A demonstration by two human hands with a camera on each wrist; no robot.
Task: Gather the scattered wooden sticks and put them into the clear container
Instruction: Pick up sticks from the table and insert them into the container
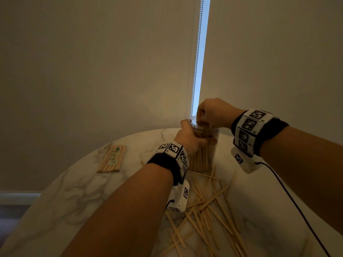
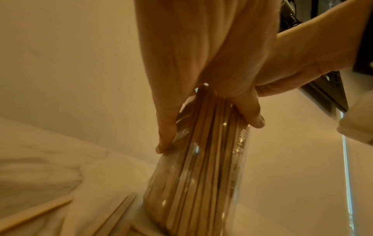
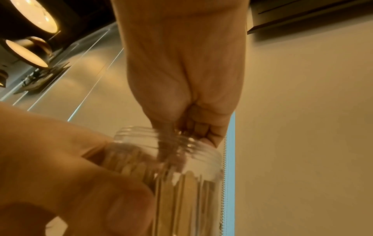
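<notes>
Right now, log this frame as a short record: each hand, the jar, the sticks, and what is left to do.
left hand: grips the clear jar near its top
right hand: fingertips in the jar mouth, pinching sticks
jar: upright on the marble table, lid off, packed with upright sticks
loose sticks: scattered in front of the jar
wrapped stick bundle: lies apart, to the left
remaining: loose sticks not yet gathered

A dim room with a round marble table [image 1: 78, 182]

Beige roller blinds [image 1: 92, 71] cover the window; a narrow strip of blue daylight [image 1: 203, 52] shows beside a bead chain [image 1: 197, 52]. Two round ceiling lamps [image 3: 43, 17] glow warm.
</notes>
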